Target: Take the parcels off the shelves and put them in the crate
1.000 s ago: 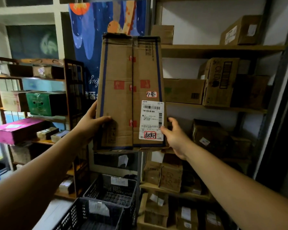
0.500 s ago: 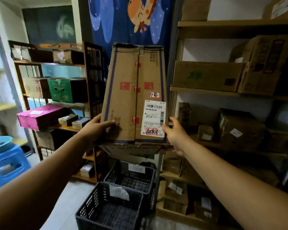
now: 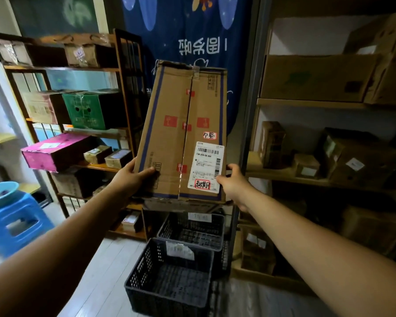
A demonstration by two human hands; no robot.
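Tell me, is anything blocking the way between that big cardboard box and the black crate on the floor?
Nothing visible does. The left hand and right hand hold the cardboard box in open air above the nearer black crate, whose open top shows only a paper label on its far wall.

One held parcel; one left hand; one right hand; two black crates; one blue stool.

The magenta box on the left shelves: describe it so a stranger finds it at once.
Find the dark wooden shelf unit left of the blue hanging cloth. One shelf below the green cardboard box lies the long magenta cardboard box. It is the only pink parcel there; the two small boxes beside it are brown.
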